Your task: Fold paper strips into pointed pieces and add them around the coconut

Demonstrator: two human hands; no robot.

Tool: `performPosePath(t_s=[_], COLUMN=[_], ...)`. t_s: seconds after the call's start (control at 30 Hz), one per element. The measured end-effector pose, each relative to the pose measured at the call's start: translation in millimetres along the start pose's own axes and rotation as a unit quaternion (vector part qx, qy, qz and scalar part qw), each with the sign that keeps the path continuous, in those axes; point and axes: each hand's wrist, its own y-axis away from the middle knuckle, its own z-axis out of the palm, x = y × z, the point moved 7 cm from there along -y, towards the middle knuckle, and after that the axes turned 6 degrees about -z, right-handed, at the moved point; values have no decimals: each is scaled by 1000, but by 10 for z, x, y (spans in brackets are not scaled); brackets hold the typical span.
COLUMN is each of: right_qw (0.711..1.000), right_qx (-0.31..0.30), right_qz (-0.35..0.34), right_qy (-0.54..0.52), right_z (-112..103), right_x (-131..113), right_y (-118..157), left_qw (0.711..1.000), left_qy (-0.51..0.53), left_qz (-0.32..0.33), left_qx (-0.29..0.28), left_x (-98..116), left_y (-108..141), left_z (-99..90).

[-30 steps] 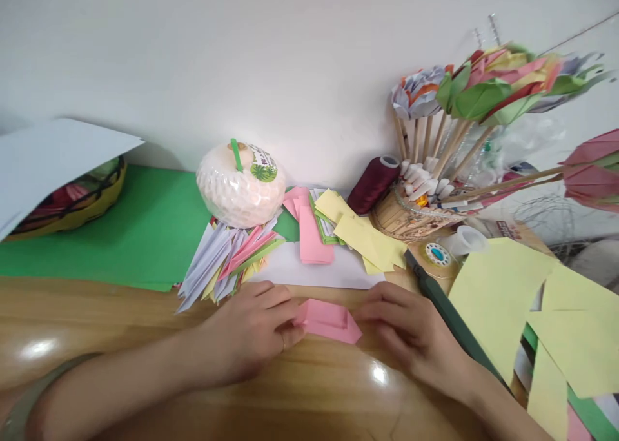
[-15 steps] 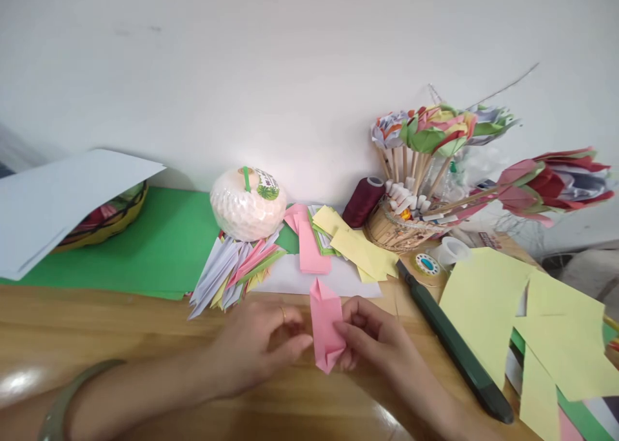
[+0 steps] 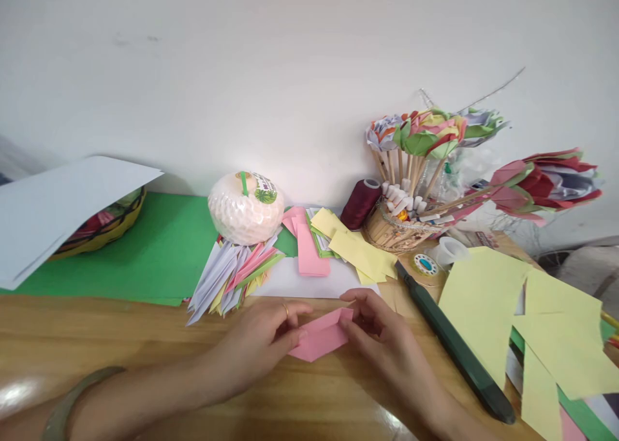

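Note:
A folded pink paper (image 3: 320,338) is held nearly level above the wooden table, its right end creased upward. My left hand (image 3: 264,334) pinches its left end between thumb and fingers. At the right end, my right hand (image 3: 380,331) grips it with the thumb on the near side. Behind the hands, pink strips (image 3: 312,247) and yellow strips (image 3: 360,251) lie on a white sheet (image 3: 290,280). A bundle of folded paper pieces (image 3: 229,273) is left of them.
A foam-wrapped fruit (image 3: 246,212), a maroon thread spool (image 3: 360,204) and a basket of paper flowers (image 3: 396,228) stand near the wall. A dark green cutter (image 3: 454,344) lies right of my hands beside yellow sheets (image 3: 483,305). Green sheets (image 3: 164,254) lie at left.
The pink paper has turned from upright to nearly level. My left hand, which was apart from it, now holds its left end.

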Motion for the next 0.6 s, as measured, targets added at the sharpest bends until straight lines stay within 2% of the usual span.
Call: performPosePath(t_s=[0.07,0.13,0.23,0.33,0.4,0.47,0.53,0.6], right_qw=[999,991,964,934,919,908,903,904], right_qx=[-14,-33,-45,-31,-50,-97,-139,-155], right_qz=[-5,-20,-45,-121,-195,-248,-268,-276], right_qy=[49,127,257,335,340,324,306,288], right_z=[13,14,-12,-38,-6,45,69,57], right_x=[48,69,71,-41,-146,-205,-214,-209], right_y=[-14,-21,-17,-5,14,31,33,19], left_qw=[998,990,973,956,945,936,926,912], left_qy=[-58,-118,-169,-201,-225,-243,-252,-263], left_qz=[-1,50,133,198,224,237,267,296], left_qx=[35,62,87,86,84,87,93,104], left_x=[-48,-34,13,70,99,111,137,166], left_y=[-3,1,17,40,54,64,90,120], left_z=[-35,-52,-57,-31,-11,-2,10,18])
